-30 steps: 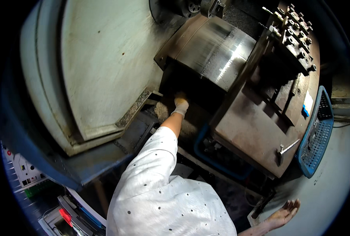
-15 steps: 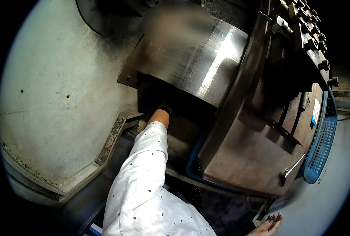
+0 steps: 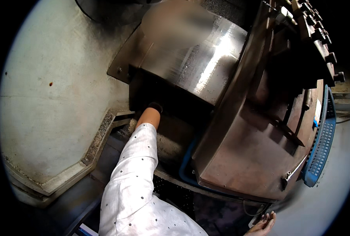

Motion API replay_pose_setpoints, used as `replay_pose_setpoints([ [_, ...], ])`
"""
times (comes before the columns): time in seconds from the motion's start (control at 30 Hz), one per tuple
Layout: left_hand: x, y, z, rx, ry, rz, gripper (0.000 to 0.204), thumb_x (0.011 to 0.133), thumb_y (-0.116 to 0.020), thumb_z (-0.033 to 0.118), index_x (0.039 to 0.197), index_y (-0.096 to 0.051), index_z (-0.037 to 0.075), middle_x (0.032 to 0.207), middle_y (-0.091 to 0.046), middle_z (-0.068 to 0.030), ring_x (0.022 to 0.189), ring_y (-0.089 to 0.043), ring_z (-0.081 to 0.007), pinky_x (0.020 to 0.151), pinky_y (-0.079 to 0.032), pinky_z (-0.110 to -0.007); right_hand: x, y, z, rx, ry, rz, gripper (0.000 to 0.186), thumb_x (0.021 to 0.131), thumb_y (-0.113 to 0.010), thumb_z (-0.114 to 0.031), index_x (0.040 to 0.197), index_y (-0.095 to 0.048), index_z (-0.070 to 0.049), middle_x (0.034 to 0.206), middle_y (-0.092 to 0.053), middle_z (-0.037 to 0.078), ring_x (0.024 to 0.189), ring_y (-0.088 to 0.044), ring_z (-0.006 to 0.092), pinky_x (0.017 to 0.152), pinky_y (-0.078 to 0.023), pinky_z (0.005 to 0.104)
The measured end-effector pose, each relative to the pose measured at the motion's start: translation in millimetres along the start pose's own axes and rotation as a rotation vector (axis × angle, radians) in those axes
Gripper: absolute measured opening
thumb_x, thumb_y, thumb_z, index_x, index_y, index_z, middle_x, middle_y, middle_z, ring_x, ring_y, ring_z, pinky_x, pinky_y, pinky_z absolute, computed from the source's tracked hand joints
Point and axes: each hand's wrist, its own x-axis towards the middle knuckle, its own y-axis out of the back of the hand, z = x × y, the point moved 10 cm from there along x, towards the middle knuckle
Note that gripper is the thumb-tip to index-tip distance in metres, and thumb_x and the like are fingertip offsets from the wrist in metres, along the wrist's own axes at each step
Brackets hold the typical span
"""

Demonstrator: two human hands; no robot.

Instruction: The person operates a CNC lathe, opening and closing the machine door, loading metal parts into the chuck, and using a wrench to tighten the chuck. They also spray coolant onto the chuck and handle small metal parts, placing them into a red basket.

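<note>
My left forearm (image 3: 148,118), in a white dotted sleeve (image 3: 133,165), reaches into the dark gap (image 3: 175,98) below a shiny curved metal cover (image 3: 194,67). A dark band (image 3: 156,106) circles the wrist. Beyond it my left hand is lost in shadow, so its fingers and anything in them are hidden. At the lower right, my right hand (image 3: 264,224) is partly in view, fingers stretched out and nothing seen in it. It is near the lower front corner of a brown metal machine block (image 3: 238,165).
Left of the arm stands a large pale stained panel (image 3: 65,98) with a ledge (image 3: 96,137) holding metal chips. Several bolts line a tool holder (image 3: 320,37) at the upper right. A blue perforated basket (image 3: 320,149) hangs beside the block, where a wrench-like tool (image 3: 295,173) lies.
The view has shifted slightly, so the machine and both arms appear a little further left. My left arm stays reached into the gap; my right hand remains stretched out.
</note>
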Motion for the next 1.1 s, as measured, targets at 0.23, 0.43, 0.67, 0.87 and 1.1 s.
replay_pose_setpoints([
  [0.23,5.7,18.3,-35.2,-0.303,0.147,0.077,0.023,0.077,-0.043,0.016,0.088,-0.060,0.003,0.091,-0.057,-0.0173,0.089,-0.052,-0.0321,0.078,-0.040,-0.039,-4.7,-11.7,-21.0,0.067,0.068,-0.088,0.027,0.083,-0.042,-0.019,0.101,-0.050,0.000,0.094,-0.054,0.011,0.081,-0.051,0.0200,0.071,-0.043,0.0314],
  [0.43,-87.1,108.1,-52.4,-0.801,0.703,0.177,0.018,0.075,-0.054,0.015,0.088,-0.059,0.003,0.079,-0.060,-0.0120,0.074,-0.057,-0.0259,0.066,-0.044,-0.033,-6.8,-55.5,-65.9,0.212,0.184,-0.334,0.030,0.087,-0.032,-0.020,0.104,-0.047,0.000,0.102,-0.050,0.009,0.085,-0.048,0.0153,0.076,-0.039,0.0255],
  [0.67,-158.8,334.2,-40.5,-1.658,0.507,0.830,0.016,0.081,-0.053,0.018,0.082,-0.058,0.002,0.071,-0.055,-0.0003,0.058,-0.049,-0.0052,0.048,-0.039,-0.021,-123.6,-236.9,-161.9,0.235,0.435,-1.330,0.024,0.078,-0.048,-0.007,0.100,-0.050,0.003,0.097,-0.052,0.010,0.083,-0.050,0.0135,0.072,-0.041,0.0240],
  [0.87,-116.1,474.6,-6.7,-1.034,-0.009,0.531,0.014,0.078,-0.052,0.019,0.081,-0.056,0.006,0.067,-0.056,-0.0153,0.062,-0.056,-0.0299,0.051,-0.042,-0.033,-185.1,-378.6,-172.8,0.023,0.759,-1.289,0.024,0.076,-0.058,-0.014,0.097,-0.052,-0.003,0.083,-0.054,0.006,0.072,-0.051,0.0125,0.066,-0.041,0.0225],
  [1.1,-66.6,452.1,-55.3,-1.311,0.170,0.444,0.013,0.077,-0.050,0.009,0.077,-0.057,-0.001,0.060,-0.058,-0.0067,0.052,-0.052,-0.0121,0.051,-0.042,-0.027,-182.8,-454.5,-147.4,0.542,0.049,-1.416,0.018,0.079,-0.056,-0.020,0.088,-0.058,-0.005,0.069,-0.055,-0.001,0.053,-0.043,0.0024,0.045,-0.034,0.0157],
])
